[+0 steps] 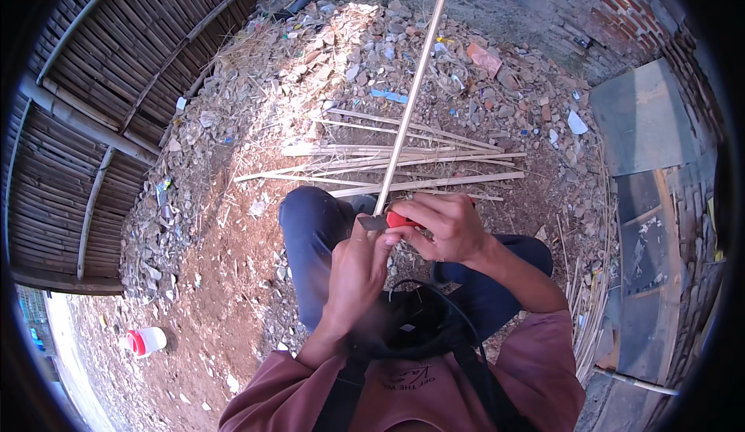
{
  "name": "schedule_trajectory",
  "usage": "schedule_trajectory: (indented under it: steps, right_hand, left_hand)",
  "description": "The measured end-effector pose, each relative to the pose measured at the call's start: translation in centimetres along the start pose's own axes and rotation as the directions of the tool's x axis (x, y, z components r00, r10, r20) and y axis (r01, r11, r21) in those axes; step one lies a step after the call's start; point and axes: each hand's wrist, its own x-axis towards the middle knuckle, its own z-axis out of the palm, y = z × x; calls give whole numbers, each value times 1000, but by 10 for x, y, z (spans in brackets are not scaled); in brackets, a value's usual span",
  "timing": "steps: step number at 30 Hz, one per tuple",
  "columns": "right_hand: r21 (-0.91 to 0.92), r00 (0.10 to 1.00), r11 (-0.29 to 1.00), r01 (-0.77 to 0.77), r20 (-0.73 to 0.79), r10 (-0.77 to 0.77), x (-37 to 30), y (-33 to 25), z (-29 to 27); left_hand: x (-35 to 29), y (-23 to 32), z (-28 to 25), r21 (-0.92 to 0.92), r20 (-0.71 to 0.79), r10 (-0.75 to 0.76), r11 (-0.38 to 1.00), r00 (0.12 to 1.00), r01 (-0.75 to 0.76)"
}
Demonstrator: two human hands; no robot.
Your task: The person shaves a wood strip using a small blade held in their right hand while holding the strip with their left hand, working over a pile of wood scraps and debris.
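A long, pale bamboo strip (407,118) slants up and away from my hands, its near end at my fingers. My left hand (358,267) is closed around that end, thumb and fingers pressed together. In my right hand (448,226) is a knife with a red handle (399,219). The knife's short grey blade (373,222) lies across the strip just above my left fingers. My right thumb is close to my left thumb; part of the strip's end is hidden by the blade and fingers.
Several split bamboo strips (434,158) lie on the rubble beyond my legs (310,238). A white container with a red lid (147,342) rests at the lower left. A bamboo-slat wall (93,191) stands left, grey panels (648,122) lean at right, and a brick wall (497,5) is behind.
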Motion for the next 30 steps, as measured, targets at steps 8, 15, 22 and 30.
schedule_trajectory:
  steps: [8, 15, 22, 30]
  right_hand:
    - [-94, 997, 994, -51, -58, 46, 1, -11, 2]
    - [-115, 994, 991, -71, -92, 60, 2, -14, 0]
    - [-126, 994, 989, -74, -84, 63, 3, -12, 0]
    - [-129, 994, 989, -70, -91, 59, 2, -8, 1]
  left_hand:
    - [2, -6, 3, 87, -31, 34, 996, 999, -31]
    - [5, -1, 3, 150, -25, -10, 989, 1000, 14]
    - [6, 12, -2, 83, 4, -148, 986, 989, 147]
    - [5, 9, -1, 91, -12, -84, 992, 996, 85]
